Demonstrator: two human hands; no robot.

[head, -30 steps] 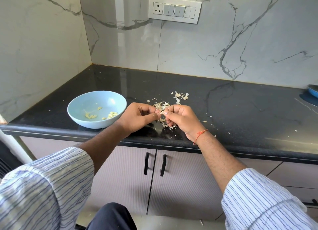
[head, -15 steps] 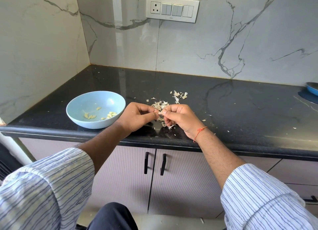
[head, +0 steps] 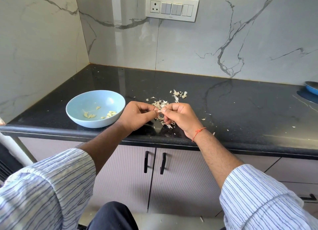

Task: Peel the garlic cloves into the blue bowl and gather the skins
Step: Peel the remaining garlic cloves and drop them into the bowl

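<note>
A light blue bowl sits on the black counter at the left, with several peeled garlic cloves inside. To its right, my left hand and my right hand meet fingertip to fingertip over the counter, both pinching a small garlic clove. Dry garlic skins lie in a loose pile just behind and under my hands. A second small heap of skins lies further back.
The black counter ends in a rounded front edge near my wrists. Marble walls close the left side and the back. A blue dish shows at the far right edge. Skin flecks are scattered right of my hands.
Both hands stay together on the clove, with only small finger movements. The view has shifted slightly.
</note>
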